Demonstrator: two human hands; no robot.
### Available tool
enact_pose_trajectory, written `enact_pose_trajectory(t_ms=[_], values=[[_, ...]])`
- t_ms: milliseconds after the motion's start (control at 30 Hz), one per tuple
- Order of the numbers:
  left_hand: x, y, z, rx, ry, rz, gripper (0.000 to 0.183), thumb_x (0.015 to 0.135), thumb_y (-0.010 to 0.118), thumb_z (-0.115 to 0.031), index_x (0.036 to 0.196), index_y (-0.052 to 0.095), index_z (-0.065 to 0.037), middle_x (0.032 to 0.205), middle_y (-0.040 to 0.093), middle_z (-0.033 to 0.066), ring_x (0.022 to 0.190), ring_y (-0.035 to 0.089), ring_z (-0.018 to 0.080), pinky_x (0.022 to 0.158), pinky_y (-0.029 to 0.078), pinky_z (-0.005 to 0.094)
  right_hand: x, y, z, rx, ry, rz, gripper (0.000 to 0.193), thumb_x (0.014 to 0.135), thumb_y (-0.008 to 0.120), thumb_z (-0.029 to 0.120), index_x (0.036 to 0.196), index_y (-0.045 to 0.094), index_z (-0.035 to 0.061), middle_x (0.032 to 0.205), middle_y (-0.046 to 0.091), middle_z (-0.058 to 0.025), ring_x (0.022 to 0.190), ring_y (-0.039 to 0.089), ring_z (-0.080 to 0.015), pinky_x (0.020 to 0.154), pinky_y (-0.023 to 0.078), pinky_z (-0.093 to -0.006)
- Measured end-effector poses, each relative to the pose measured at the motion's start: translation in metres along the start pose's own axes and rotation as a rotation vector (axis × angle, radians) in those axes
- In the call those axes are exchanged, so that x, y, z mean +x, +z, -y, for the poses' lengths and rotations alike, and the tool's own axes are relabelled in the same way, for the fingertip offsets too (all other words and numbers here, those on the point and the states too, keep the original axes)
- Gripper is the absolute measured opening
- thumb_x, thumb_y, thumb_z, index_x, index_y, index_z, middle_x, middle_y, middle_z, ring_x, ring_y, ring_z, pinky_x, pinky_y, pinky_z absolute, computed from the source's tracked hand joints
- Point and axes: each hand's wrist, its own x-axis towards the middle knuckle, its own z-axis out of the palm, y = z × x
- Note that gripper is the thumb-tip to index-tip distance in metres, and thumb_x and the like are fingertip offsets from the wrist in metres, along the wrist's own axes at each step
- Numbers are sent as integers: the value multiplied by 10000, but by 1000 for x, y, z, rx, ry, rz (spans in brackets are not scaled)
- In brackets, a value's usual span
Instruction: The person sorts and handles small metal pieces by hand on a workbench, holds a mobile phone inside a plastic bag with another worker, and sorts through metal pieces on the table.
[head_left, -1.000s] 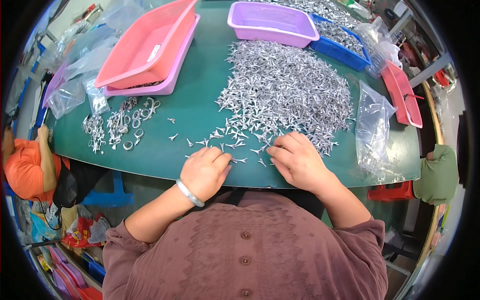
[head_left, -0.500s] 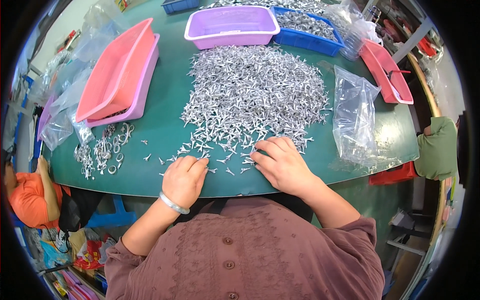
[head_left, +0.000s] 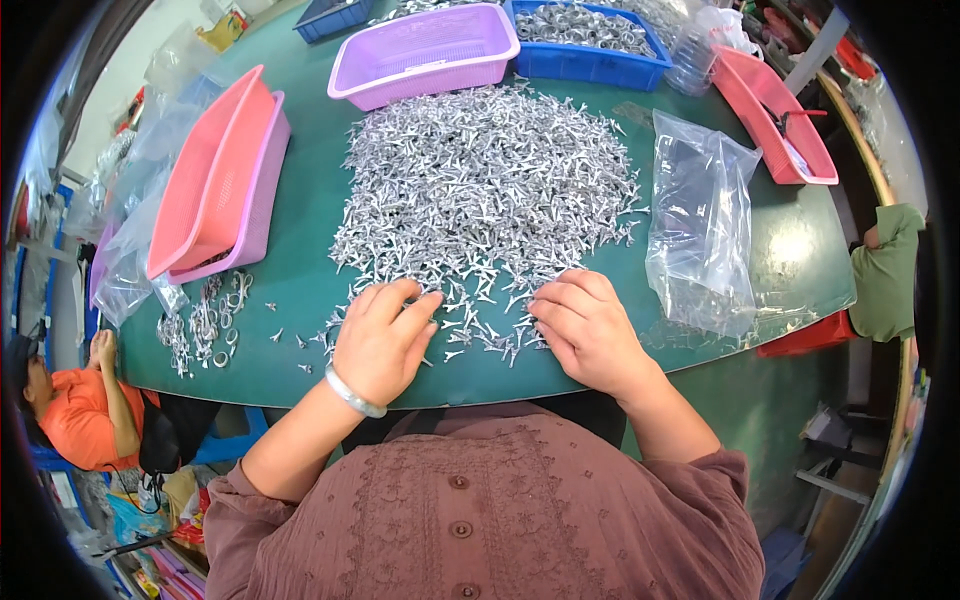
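Observation:
A broad heap of small silver-grey metal pieces point(head_left: 490, 180), slender and forked at one end, covers the middle of the green table point(head_left: 800, 230). At its near edge my left hand point(head_left: 385, 340) rests palm down, a pale bangle point(head_left: 352, 394) on the wrist. Its fingers are loosely bent, with a gap between thumb and forefinger. Opposite it, my right hand point(head_left: 588, 335) lies with bent fingers and the thumb a little apart, fingertips at the heap's edge. Loose pieces lie between the hands. Neither hand visibly grips a piece; the palms are hidden.
Behind the heap stand a purple basin point(head_left: 425, 85) and a blue tray point(head_left: 590, 65) of metal rings. Stacked pink and purple baskets point(head_left: 215, 170) tilt at left, near metal loops point(head_left: 205, 325). Right are a clear plastic bag point(head_left: 702, 225) and red basket point(head_left: 770, 115). People sit either side.
More loose pieces now lie spread between my hands. My left hand has shifted slightly right and its fingers have spread more. The view has tilted a little.

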Motion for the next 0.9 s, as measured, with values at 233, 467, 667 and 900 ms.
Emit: enact_pose_trajectory(t_ms=[233,467,667,900], values=[[27,17,-11,118,39,170,418,701,656,-134,1101,554,-73,1174,477,141,1086,448,321,912,342,414,1,-3,3,-51,105,-3,321,702,654,127,1003,580,43,1133,509,-99,1074,451,-298,909,361,-424],[28,14,-8,-19,81,230,420,723,640,-123,1126,543,-54,1204,465,157,1095,449,320,924,337,407,0,-9,2,3,95,103,380,729,655,182,1069,559,42,1199,475,-137,1168,401,-324,982,301,-470],[52,20,-4,97,-19,61,545,776,611,-204,1256,422,-28,1286,394,185,1176,368,378,975,278,444,-2,-3,1,7,125,84,354,743,642,175,1062,559,43,1176,491,-135,1167,408,-326,997,291,-467],[52,23,-8,33,41,102,448,788,602,-223,1174,497,-22,1195,471,157,1141,408,351,960,301,440,-1,-5,-1,51,35,-82,261,712,649,80,960,577,38,1050,545,-118,1044,495,-303,908,381,-427]])
